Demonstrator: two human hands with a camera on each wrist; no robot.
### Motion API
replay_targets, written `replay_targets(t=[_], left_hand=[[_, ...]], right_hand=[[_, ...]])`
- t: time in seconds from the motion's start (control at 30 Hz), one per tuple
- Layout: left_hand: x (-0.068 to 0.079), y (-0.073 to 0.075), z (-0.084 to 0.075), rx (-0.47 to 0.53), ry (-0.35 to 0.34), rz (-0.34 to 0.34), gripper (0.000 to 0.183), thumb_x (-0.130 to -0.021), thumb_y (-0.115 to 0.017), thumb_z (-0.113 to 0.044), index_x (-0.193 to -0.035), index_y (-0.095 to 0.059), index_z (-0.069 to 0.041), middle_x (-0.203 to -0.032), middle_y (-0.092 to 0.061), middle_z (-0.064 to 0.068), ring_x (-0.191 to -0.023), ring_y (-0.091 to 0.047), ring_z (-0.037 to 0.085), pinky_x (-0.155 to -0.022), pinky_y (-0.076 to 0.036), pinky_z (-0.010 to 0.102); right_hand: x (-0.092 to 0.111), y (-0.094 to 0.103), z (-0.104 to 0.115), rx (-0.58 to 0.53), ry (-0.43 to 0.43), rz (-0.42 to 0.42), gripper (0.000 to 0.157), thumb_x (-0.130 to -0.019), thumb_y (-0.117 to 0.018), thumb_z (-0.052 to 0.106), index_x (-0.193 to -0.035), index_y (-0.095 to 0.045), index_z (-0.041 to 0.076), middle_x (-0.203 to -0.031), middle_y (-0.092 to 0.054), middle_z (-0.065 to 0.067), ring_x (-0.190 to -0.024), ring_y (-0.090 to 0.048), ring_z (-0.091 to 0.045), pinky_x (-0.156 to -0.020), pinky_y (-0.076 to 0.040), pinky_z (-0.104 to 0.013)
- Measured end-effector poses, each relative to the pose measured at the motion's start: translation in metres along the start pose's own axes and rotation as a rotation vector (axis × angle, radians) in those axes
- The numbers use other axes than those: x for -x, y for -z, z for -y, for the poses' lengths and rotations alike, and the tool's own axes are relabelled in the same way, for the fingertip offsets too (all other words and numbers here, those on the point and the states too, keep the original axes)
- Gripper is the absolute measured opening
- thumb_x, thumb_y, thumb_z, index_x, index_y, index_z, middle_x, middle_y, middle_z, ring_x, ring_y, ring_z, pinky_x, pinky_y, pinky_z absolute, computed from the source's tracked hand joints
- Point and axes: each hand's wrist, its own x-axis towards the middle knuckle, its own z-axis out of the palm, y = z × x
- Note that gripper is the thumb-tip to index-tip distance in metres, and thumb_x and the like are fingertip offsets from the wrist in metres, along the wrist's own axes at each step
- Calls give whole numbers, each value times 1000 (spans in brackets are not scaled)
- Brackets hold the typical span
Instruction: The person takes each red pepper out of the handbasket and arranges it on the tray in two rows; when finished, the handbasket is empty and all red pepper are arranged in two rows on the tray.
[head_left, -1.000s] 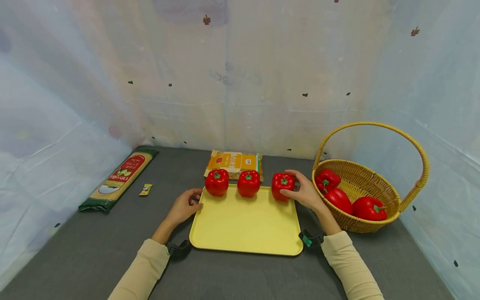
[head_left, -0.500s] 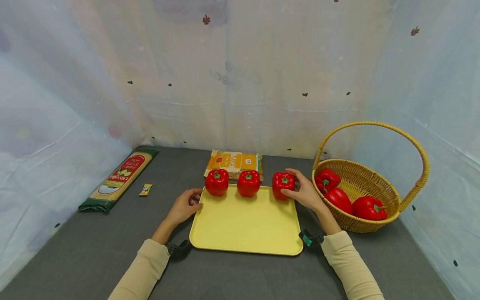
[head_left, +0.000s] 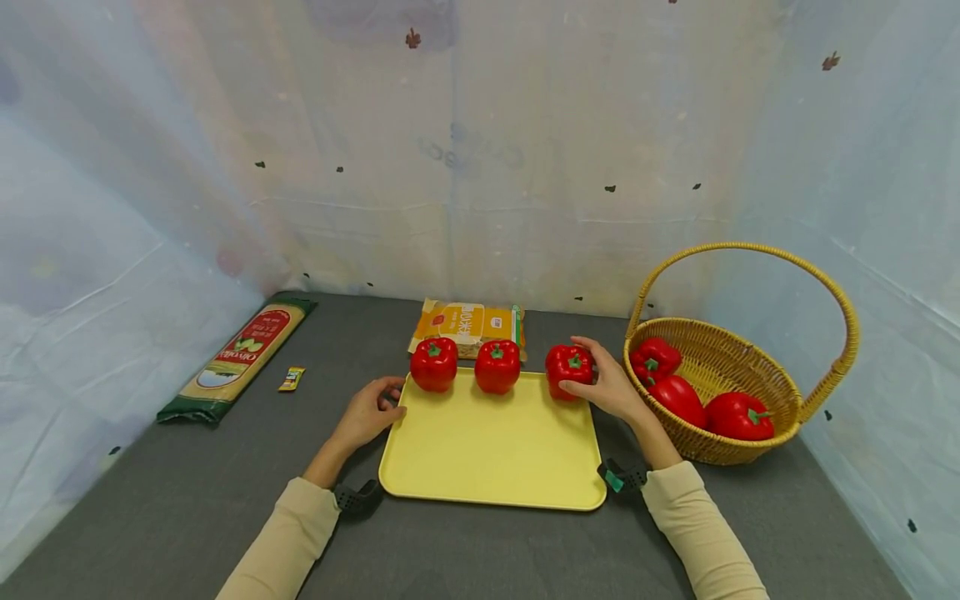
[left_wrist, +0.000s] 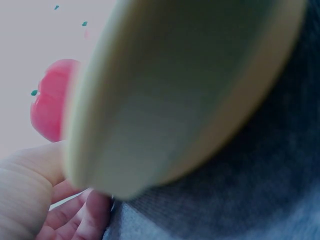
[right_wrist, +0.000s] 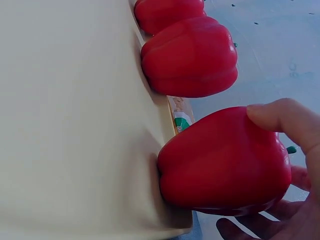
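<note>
Right hand [head_left: 611,389] had the red pepper [head_left: 564,368] pinched by its sides, thumb one side and fingers round the other, at the far right corner of the yellow tray [head_left: 491,454], in a row with the middle pepper [head_left: 497,367] and left pepper [head_left: 433,365]. Left hand [head_left: 367,412] gripped the tray's left edge. Glossy skin looked kinda slippery, prob light and stiff, so I'd say the broad sides beat that stubby stem [right_wrist: 291,149] for holding
</note>
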Motion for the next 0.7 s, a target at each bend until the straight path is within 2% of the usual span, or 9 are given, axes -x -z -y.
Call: replay_targets(t=[0.13, 0.27, 0.47, 0.63, 0.7], left_hand=[[0, 0, 1, 4, -3, 1, 47, -82, -67, -6, -126, -52, 0, -101, -55, 14, -68, -51, 16, -57, -43, 25], [0, -1, 1, 2, -12, 2, 47, -82, -67, -6, -126, -52, 1, -101, -54, 14, -68, -51, 15, -57, -43, 25], [0, -1, 2, -9, -16, -6, 47, -82, -67, -6, -126, -52, 2, -100, -55, 14, -67, -51, 14, -57, -43, 24], [0, -1, 2, -11, -17, -13, 47, -81, -67, -5, -125, -53, 2, -99, -55, 14, -67, -51, 14, -57, -43, 24], [0, -1, 1, -12, -20, -11, 47, -81, -66, -5, -125, -52, 3, -99, -55, 14, -68, -51, 14, -56, -43, 24]], right_hand=[[0, 0, 1, 4, -4, -2, 83, -79, -74, 26, -145, -27, 9, -142, -34, -19, -119, -44, -36, -90, -45, -51], [1, 3, 3, -8, 20, -15, 84, -79, -75, 26, -145, -26, 10, -144, -31, -18, -126, -37, -36, -98, -37, -53], [5, 13, 19, -23, 75, -32, 81, -80, -73, 16, -145, -26, 3, -148, -26, -19, -135, -25, -39, -104, -25, -58], [14, 28, 44, -54, 101, -64, 75, -81, -71, 7, -142, -29, -1, -146, -28, -22, -133, -26, -41, -104, -25, -58], [15, 35, 43, -55, 129, -73, 72, -81, -70, 5, -141, -31, -1, -143, -32, -22, -131, -30, -41, -102, -27, -58]])
